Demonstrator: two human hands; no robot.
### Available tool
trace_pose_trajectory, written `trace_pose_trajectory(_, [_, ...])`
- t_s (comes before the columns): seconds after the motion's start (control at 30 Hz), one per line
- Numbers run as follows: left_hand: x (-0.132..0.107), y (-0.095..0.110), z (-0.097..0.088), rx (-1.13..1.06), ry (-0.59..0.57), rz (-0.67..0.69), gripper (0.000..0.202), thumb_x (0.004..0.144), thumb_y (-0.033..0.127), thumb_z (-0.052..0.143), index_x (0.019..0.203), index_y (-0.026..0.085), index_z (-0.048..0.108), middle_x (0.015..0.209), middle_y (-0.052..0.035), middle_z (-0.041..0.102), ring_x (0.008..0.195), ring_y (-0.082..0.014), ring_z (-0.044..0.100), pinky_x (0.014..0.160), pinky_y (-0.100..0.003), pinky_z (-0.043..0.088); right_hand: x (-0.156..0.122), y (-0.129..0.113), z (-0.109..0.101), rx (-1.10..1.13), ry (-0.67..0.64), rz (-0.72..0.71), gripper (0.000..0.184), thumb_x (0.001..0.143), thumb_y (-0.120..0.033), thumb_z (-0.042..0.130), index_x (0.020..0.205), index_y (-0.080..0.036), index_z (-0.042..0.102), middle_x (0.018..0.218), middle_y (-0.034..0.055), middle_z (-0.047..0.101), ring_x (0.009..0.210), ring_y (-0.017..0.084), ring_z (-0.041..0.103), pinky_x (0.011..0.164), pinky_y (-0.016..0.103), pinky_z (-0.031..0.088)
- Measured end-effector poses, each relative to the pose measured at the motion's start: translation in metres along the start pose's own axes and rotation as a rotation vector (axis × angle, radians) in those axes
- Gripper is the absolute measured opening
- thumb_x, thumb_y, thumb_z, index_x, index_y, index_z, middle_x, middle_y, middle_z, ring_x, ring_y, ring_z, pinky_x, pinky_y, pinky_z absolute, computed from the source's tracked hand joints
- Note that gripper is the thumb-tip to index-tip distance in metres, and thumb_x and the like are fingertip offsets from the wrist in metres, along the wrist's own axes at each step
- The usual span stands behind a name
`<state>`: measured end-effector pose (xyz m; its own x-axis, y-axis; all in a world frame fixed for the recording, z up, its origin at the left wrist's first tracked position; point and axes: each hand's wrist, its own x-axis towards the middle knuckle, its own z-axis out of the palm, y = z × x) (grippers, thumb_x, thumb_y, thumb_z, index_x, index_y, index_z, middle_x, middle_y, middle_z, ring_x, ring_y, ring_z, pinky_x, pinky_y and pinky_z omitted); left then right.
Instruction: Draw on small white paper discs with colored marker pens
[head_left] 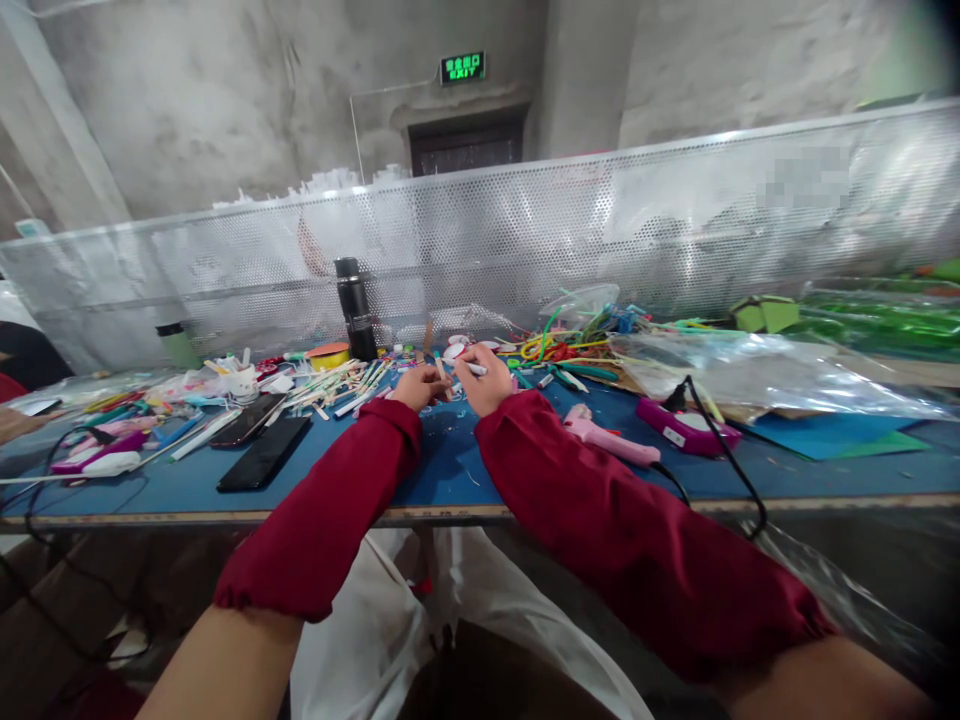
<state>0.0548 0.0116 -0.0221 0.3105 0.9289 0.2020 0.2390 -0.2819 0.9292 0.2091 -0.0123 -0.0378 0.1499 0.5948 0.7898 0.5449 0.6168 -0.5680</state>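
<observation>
Stick (475,369), white, pen-like and partly covered, sits clamped in the right hand (491,383) above the blue tabletop (442,470); the left hand (417,388) pinches a small pale strip (442,372), too blurred to identify.

"What's on your feed?"
"I see a slim white pen-shaped stick (476,369) held in the right hand (487,381), lying nearly level."
"And the other piece?"
"I make out a small, pale, narrow strip (442,371) pinched in the left hand (421,387), standing fairly steep, near the white stick. Its markings are too small for me."
</observation>
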Motion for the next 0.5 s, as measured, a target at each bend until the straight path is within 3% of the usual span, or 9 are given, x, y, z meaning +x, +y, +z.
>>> trace_pose_trajectory(0.5, [0.0051, -0.0064, -0.0011, 0.023, -0.007, 0.005, 0.018, 0.081, 0.023, 0.079, 0.077, 0.014, 0.064, 0.065, -0.0016, 0.070, 0.060, -0.0130, 0.067, 0.054, -0.021, 0.044, -0.0001, -0.0024, 0.0017, 0.032, -0.025, -0.017, 0.015, 0.088, -0.038, 0.053, 0.081, -0.025, 0.057, 0.079, 0.0001, 0.067, 0.075, 0.018, 0.062, 0.071, 0.029, 0.046])
